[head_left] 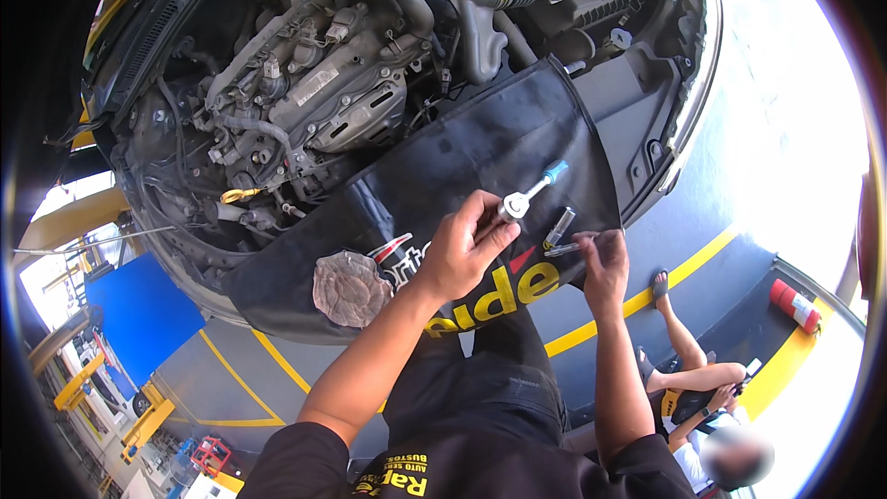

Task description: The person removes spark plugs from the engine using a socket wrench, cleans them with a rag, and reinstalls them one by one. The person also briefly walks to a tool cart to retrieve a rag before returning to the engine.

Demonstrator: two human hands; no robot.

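Note:
My left hand (459,254) grips a silver ratchet wrench (523,200) with a blue handle tip, held over a black fender cover (480,143) draped on the car's front. My right hand (602,263) pinches a slim silver socket extension (565,248), right of the ratchet. A dark socket (559,225) lies on the cover between the two hands. Behind the cover sits the open engine bay with the grey engine (314,92).
A crumpled grey rag (349,288) lies on the cover to the left. A person (693,388) sits on the floor at lower right, holding a phone. A red fire extinguisher (795,305) lies by the yellow floor lines. Blue and yellow workshop equipment stands at lower left.

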